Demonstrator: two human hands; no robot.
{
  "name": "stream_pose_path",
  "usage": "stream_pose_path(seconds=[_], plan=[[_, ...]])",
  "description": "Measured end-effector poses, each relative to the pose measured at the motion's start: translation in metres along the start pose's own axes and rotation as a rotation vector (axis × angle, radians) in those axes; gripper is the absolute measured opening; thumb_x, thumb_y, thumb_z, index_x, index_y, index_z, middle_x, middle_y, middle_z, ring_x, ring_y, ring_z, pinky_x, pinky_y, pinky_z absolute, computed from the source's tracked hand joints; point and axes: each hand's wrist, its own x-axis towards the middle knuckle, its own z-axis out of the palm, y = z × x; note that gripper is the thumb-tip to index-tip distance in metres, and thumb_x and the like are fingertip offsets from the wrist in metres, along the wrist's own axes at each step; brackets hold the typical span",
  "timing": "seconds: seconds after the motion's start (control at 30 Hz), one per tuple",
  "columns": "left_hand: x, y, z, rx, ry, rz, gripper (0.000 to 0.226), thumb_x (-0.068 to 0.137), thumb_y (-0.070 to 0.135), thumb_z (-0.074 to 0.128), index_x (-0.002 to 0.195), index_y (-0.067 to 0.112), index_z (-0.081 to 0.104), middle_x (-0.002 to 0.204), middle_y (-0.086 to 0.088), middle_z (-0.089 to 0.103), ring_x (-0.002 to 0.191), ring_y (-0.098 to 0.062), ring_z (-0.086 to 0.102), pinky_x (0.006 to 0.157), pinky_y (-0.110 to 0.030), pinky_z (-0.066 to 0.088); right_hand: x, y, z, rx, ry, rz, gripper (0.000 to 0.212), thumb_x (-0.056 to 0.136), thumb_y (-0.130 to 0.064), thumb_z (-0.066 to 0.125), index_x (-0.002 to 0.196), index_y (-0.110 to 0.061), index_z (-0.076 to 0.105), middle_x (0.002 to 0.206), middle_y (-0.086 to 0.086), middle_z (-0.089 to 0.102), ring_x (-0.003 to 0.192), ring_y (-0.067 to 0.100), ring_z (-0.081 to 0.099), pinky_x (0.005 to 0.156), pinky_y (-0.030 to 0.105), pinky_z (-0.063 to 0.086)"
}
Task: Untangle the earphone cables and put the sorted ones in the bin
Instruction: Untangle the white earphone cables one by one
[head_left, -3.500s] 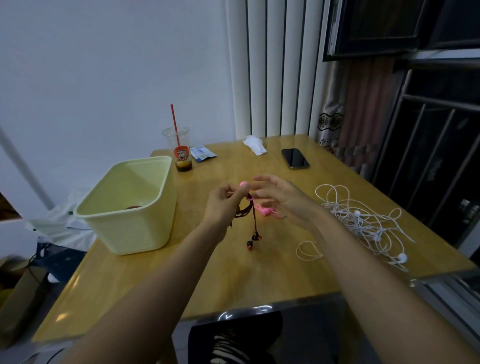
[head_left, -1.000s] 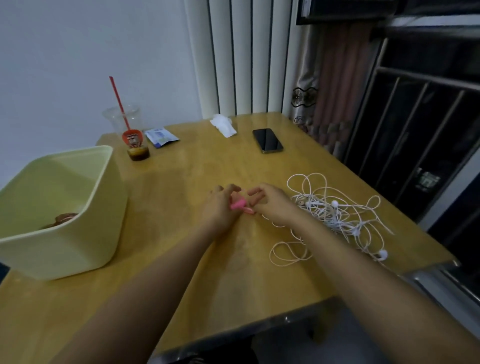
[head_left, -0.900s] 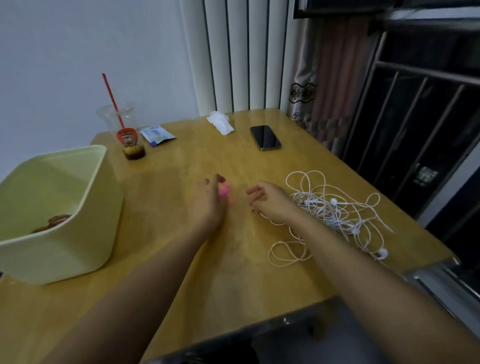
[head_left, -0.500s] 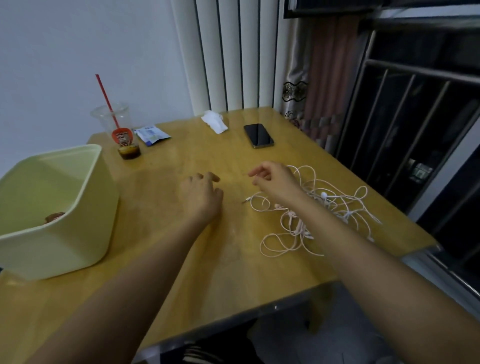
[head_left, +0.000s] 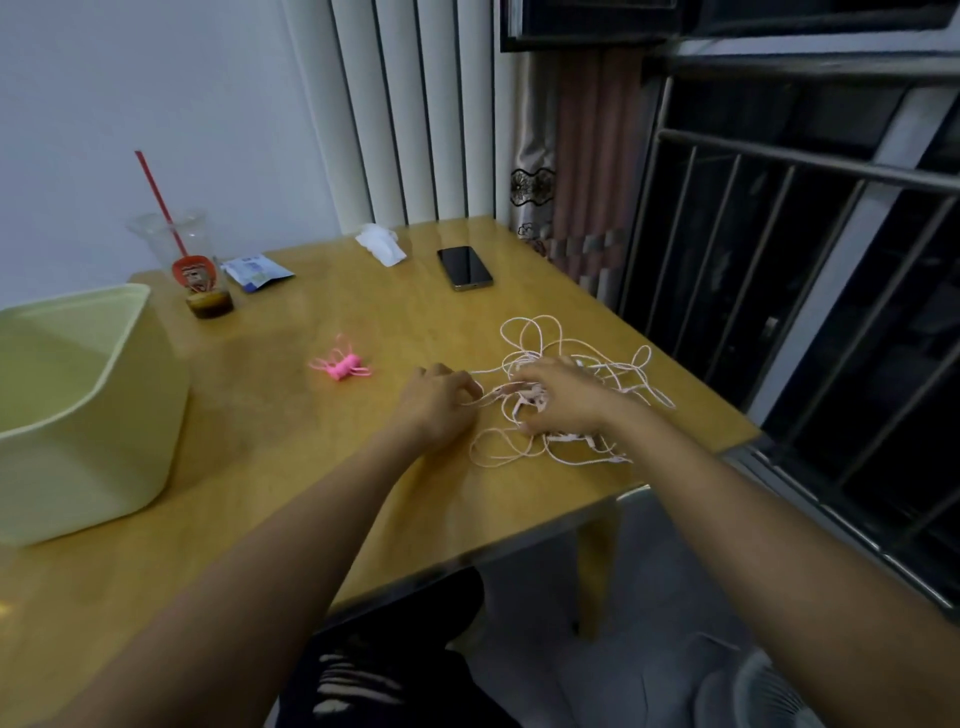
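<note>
Fingers (head_left: 460, 384) of left hand (head_left: 436, 405) curled, tips pinching one white strand at the left edge of the tangle (head_left: 522, 400); right hand (head_left: 566, 402) sits on top of the tangle, its fingers (head_left: 524, 375) bent down into the cords and clamped on them, blur hides which strand. Both hands low over the table (head_left: 291, 431), near its right edge, one strand running between them. Table is yellow wood, against a white wall, vertical blinds (head_left: 415, 114) behind, barred window (head_left: 779, 270) to the right. Bin (head_left: 104, 441), pale green plastic, stands on the left part of the table, well apart from the hands. Tangle is loose white loops lying flat on the table, spreading past the right hand toward the far and right sides. Cup (head_left: 200, 260) with red straw (head_left: 156, 197) and a dark dreg stands just behind the bin's far corner, packet (head_left: 256, 271) just beside it. Phone (head_left: 464, 267) lies face up at the far side, tissue (head_left: 381, 244) near it. Pink bundle (head_left: 340, 366), a coiled earphone, lies on the table between bin and left hand, touching neither
</note>
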Motion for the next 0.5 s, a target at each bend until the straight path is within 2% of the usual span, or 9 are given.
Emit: stream_pose_path(seconds=[0.07,0.13,0.17,0.23,0.3,0.4,0.47,0.5], plan=[[-0.003,-0.001,-0.001,-0.041,0.055,-0.032,0.019,0.090,0.031,0.060,0.106,0.027,0.068,0.117,-0.007,0.056,0.115,-0.028,0.047,0.098,-0.034,0.036,0.007,0.011,0.003,0.039,0.132,-0.013,0.056,0.080,-0.020,0.078,0.132,-0.027,0.058,0.143,0.002,0.048,0.134,0.025,0.039,0.109,0.040,0.035],[-0.006,-0.003,-0.004,-0.089,0.146,-0.055,0.017,0.090,0.027,0.061,0.104,0.022,0.069,0.116,-0.009,0.053,0.113,-0.025,0.048,0.096,-0.033,0.039,0.013,0.020,0.004,0.088,0.289,-0.010,0.046,0.081,-0.009,0.074,0.123,-0.024,0.064,0.132,0.003,0.054,0.125,0.024,0.047,0.101,0.034,0.040],[-0.007,-0.002,-0.005,-0.111,0.192,-0.044,0.016,0.090,0.025,0.063,0.104,0.020,0.069,0.114,-0.008,0.053,0.109,-0.024,0.050,0.092,-0.031,0.040,0.015,0.023,0.003,0.147,0.333,-0.011,0.047,0.081,-0.008,0.074,0.124,-0.023,0.063,0.131,0.003,0.053,0.123,0.022,0.049,0.098,0.031,0.040],[-0.011,0.001,-0.010,-0.151,0.258,0.024,0.014,0.089,0.022,0.064,0.100,0.016,0.070,0.103,-0.005,0.057,0.098,-0.023,0.058,0.079,-0.028,0.040,0.017,0.022,0.001,0.251,0.315,-0.039,0.050,0.084,-0.015,0.075,0.131,-0.021,0.059,0.134,0.001,0.049,0.118,0.016,0.049,0.096,0.029,0.042],[-0.014,0.007,-0.012,-0.172,0.235,0.087,0.015,0.090,0.025,0.064,0.094,0.013,0.072,0.089,0.000,0.060,0.087,-0.022,0.061,0.071,-0.030,0.042,0.019,0.019,0.000,0.296,0.303,-0.078,0.048,0.087,-0.022,0.073,0.132,-0.020,0.057,0.134,0.001,0.048,0.117,0.016,0.051,0.099,0.034,0.046],[-0.019,0.022,-0.005,-0.118,0.143,0.101,0.032,0.086,0.044,0.068,0.099,0.015,0.073,0.094,-0.002,0.061,0.085,-0.018,0.058,0.074,-0.032,0.047,0.017,0.013,0.000,0.256,0.446,-0.089,0.034,0.089,-0.018,0.067,0.123,-0.019,0.063,0.129,0.003,0.051,0.120,0.020,0.049,0.102,0.039,0.042],[-0.019,0.026,0.004,-0.048,0.108,0.075,0.035,0.082,0.048,0.070,0.102,0.019,0.072,0.100,-0.003,0.060,0.092,-0.019,0.057,0.078,-0.033,0.049,0.009,0.010,-0.003,0.211,0.533,-0.083,0.021,0.088,-0.014,0.064,0.107,-0.021,0.067,0.118,-0.001,0.054,0.110,0.018,0.050,0.094,0.038,0.042],[-0.019,0.026,0.008,-0.038,0.109,0.072,0.029,0.083,0.042,0.071,0.100,0.019,0.072,0.100,-0.004,0.061,0.095,-0.021,0.058,0.079,-0.032,0.048,0.005,0.010,-0.005,0.253,0.510,-0.098,0.016,0.087,-0.011,0.062,0.099,-0.021,0.068,0.110,-0.004,0.056,0.100,0.016,0.053,0.087,0.038,0.045]])
